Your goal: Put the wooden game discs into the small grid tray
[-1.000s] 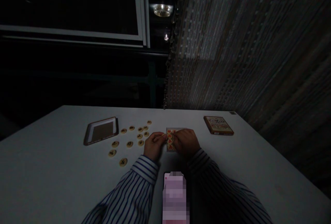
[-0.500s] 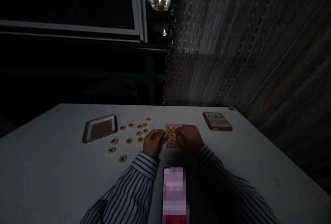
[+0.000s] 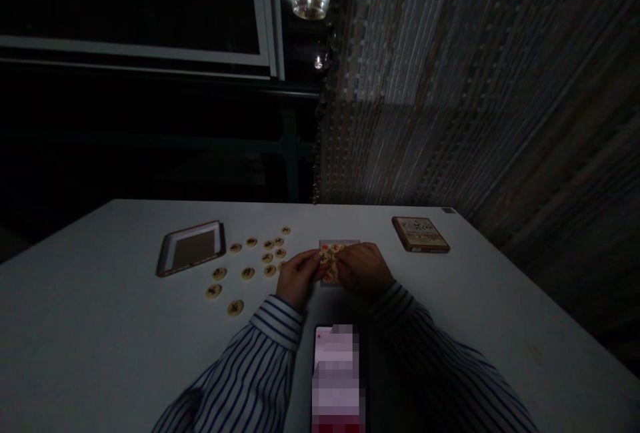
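Observation:
My left hand point(image 3: 297, 278) pinches a round Chinese chess piece point(image 3: 325, 257) with a dark character, holding it over the left part of a small open box point(image 3: 355, 243). Rows of pieces with red characters point(image 3: 329, 278) lie in that box. From the right, my right hand point(image 3: 364, 269) reaches over the box with its fingers bent together, close to the held piece. Whatever those fingertips grip is hidden. Left of my hands, several loose Chinese chess pieces point(image 3: 248, 273) with dark characters lie scattered on the white table point(image 3: 125, 346).
An upturned box lid or tray point(image 3: 165, 253) with a pale inside sits at the left. At the right lies a closed box with a printed cover point(image 3: 421, 233). A phone point(image 3: 336, 379) lies in front of me. A bead curtain point(image 3: 410, 99) hangs beyond the table.
My left hand has moved slightly right, bringing the dark-lettered piece from the box's left edge to over the box. My right hand has shifted slightly left, its fingertips now nearer that piece.

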Available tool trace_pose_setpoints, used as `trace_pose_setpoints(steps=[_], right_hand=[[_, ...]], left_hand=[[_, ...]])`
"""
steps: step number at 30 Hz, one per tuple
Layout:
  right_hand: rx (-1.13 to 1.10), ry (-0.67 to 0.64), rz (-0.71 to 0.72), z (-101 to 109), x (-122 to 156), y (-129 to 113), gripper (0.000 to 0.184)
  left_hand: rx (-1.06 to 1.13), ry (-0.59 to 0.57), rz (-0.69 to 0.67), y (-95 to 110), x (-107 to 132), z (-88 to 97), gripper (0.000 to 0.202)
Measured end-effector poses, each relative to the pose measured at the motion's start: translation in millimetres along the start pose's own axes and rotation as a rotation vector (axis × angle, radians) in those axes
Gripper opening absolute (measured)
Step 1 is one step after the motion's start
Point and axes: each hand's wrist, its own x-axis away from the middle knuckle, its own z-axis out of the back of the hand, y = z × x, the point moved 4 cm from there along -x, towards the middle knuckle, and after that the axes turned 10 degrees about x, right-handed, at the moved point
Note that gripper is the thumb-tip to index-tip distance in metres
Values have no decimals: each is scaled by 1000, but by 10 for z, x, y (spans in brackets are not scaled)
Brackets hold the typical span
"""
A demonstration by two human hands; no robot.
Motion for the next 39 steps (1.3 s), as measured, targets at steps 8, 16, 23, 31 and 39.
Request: trace_pose_setpoints(steps=[8, 16, 23, 31, 39], right_hand=[[-11, -9, 40, 33, -18, -50, 25], [-5, 8, 85, 20, -11, -48, 25], [-19, -1, 77, 25, -14, -47, 23], [-2, 24, 16, 17, 3, -21, 22], [-44, -51, -70, 44, 10, 68, 24]], left_hand=[[-31, -55, 5, -14, 48, -47, 32], [-70, -72, 4, -5, 80, -87, 32], [-16, -75, 28, -10, 110, -125, 30], [-74, -6, -20, -3, 41, -27, 30], [-477, 151, -295, 130, -20, 129, 19]])
